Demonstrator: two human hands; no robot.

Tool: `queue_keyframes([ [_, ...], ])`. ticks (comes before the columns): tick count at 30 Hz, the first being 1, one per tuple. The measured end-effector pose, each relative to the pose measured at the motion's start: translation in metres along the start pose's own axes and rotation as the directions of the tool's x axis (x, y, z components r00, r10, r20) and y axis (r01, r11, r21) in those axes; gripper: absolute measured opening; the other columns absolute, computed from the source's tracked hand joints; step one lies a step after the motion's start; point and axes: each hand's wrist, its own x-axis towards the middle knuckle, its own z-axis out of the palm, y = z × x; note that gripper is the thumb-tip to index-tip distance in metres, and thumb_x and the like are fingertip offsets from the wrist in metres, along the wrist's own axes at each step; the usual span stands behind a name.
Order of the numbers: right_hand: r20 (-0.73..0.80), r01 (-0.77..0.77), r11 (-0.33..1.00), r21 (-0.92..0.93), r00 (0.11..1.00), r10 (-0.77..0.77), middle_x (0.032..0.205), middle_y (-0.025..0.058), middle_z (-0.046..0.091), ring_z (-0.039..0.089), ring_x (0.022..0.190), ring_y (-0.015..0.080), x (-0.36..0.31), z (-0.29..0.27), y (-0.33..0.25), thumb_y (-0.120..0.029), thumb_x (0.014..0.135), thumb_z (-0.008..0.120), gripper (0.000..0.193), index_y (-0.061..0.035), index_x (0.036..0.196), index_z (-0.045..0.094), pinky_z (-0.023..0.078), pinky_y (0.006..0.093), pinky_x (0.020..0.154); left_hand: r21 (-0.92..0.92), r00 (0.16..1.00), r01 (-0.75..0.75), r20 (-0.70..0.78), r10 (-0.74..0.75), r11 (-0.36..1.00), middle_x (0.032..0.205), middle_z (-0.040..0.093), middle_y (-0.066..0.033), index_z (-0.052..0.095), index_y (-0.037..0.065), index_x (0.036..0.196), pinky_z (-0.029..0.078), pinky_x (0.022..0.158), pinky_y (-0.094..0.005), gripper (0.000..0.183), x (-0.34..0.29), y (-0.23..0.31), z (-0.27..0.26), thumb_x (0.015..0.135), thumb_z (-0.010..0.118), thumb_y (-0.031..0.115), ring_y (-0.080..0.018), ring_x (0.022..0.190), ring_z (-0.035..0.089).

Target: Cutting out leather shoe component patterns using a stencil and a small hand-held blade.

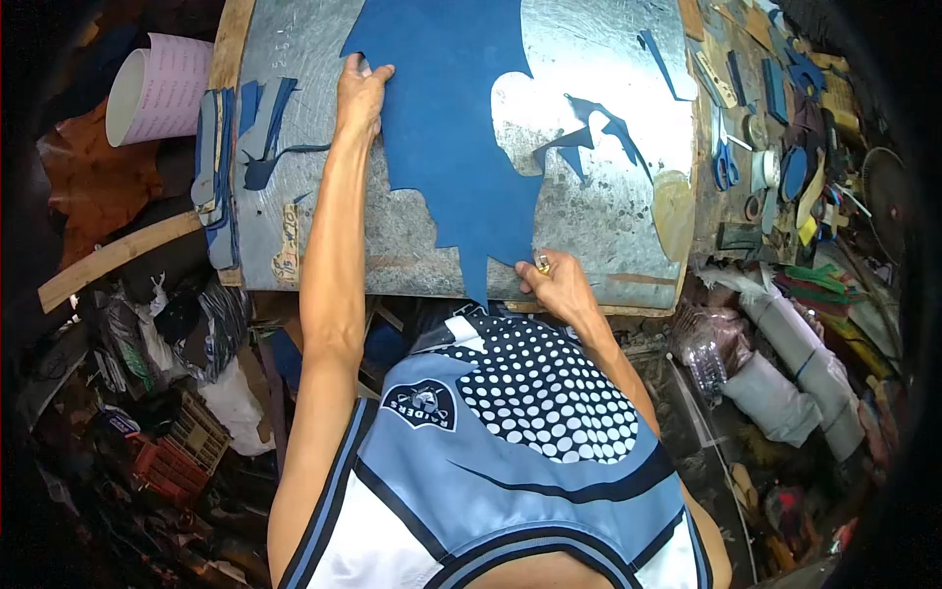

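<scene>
Sheet [446, 98] on worktop [407, 231], scissors [724, 162] rightward

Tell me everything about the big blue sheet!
The blue sheet looks like matte leather, with jagged, curved sides. It lies on the metal tabletop, its top beyond the picture, its narrow tip at the near edge. The left hand touches its left edge; the right hand is at its lower right.

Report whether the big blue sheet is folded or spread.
Spread: the blue sheet lies flat on the metal board, jagged edges showing; its far end out of view.
</scene>
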Motion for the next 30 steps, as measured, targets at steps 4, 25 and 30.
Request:
queue_keyframes([
  [4,-0.115,0.100,0.987,-0.124,0.987,-0.115,0.070,0.0156,0.070,0.065,0.064,0.0256,0.002,-0.018,0.018,-0.035,0.093,0.067,0.040,0.0053,0.091,0.069,0.052,0.0415,0.064,0.376,0.887,-0.383,-0.104,0.449,0.844,0.140,0.050,-0.0302,0.038,-0.011,0.143,0.037,0.112,-0.0480,0.059,-0.013,-0.023,0.003,0.095,0.061,0.013,-0.0444,0.127,0.050],
  [25,-0.367,0.340,0.635,0.694,0.925,-0.095,0.063,0.0012,0.054,0.047,0.043,0.0100,0.031,-0.087,0.035,-0.031,0.097,0.066,0.029,-0.0033,0.092,0.059,0.041,0.0266,0.039,0.132,0.313,-0.899,0.862,0.399,0.418,0.153,0.040,-0.0186,0.055,0.007,0.136,0.022,0.121,-0.0527,0.061,-0.242,-0.099,0.099,0.094,0.058,0.051,-0.0360,0.147,0.030],
  [30,-0.428,0.390,0.694,0.605,0.895,-0.129,0.064,0.0014,0.056,0.048,0.042,0.0093,0.034,-0.092,0.051,-0.031,0.098,0.065,0.029,-0.0026,0.094,0.059,0.041,0.0261,0.038,0.616,0.784,-0.602,0.333,0.524,0.508,0.128,0.059,-0.0228,0.064,0.000,0.112,0.037,0.110,-0.0523,0.033,-0.187,-0.054,-0.034,0.085,0.070,0.018,-0.0406,0.127,0.051],
])
